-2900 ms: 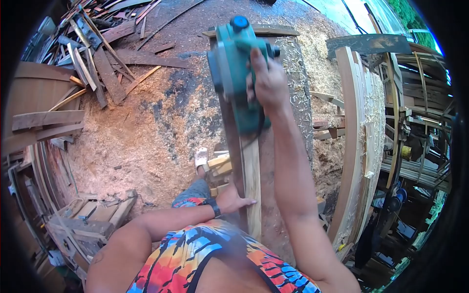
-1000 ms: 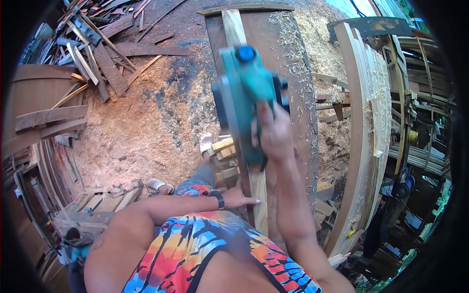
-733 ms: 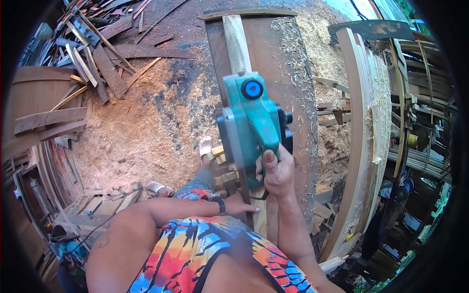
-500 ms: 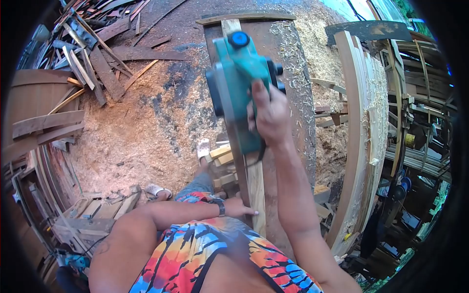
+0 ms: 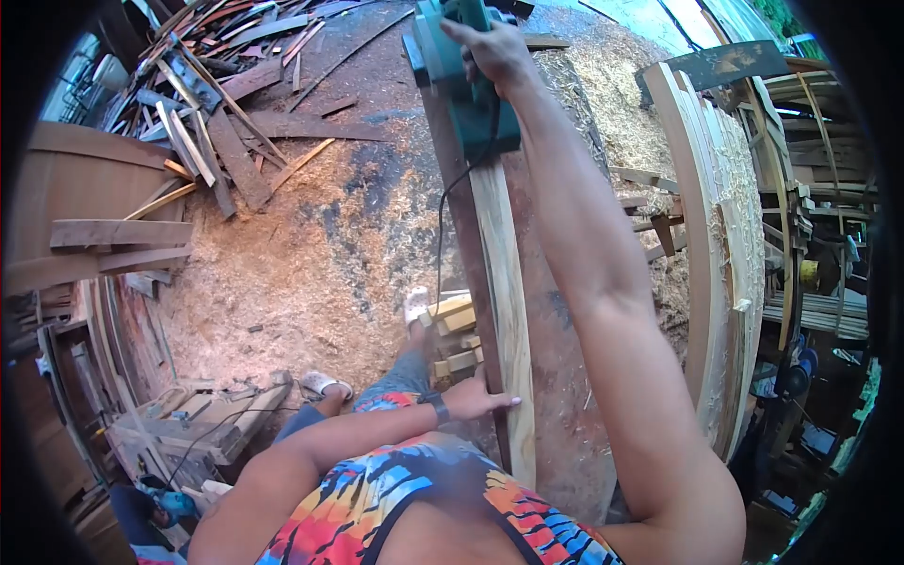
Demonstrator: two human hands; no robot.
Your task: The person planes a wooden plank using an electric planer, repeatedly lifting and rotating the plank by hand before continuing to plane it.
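Note:
My right hand [image 5: 502,58] is closed round the handle of a green electric planer [image 5: 482,118], its index finger stretched forward. The planer sits over the far end of a long pale wooden board [image 5: 499,226], at the top of the view. The board lies lengthwise along the left side of a brown workbench [image 5: 556,358]. Down at the near end, my left hand [image 5: 476,400] grips the board at its side, thumb on the top face and the other fingers partly hidden by the bench edge. A dark cord [image 5: 441,226] hangs from the planer down the bench's left side.
Short wood blocks [image 5: 457,320] are stacked left of the bench, near my foot. Long curved boards [image 5: 692,254] stand to the right, among shavings. Scrap wood [image 5: 221,141] is heaped at upper left. A person with another power tool [image 5: 174,504] is partly visible at lower left.
My right hand has pushed the planer forward along the board to its far end, and the arm is stretched out further. My left hand stays at the near end.

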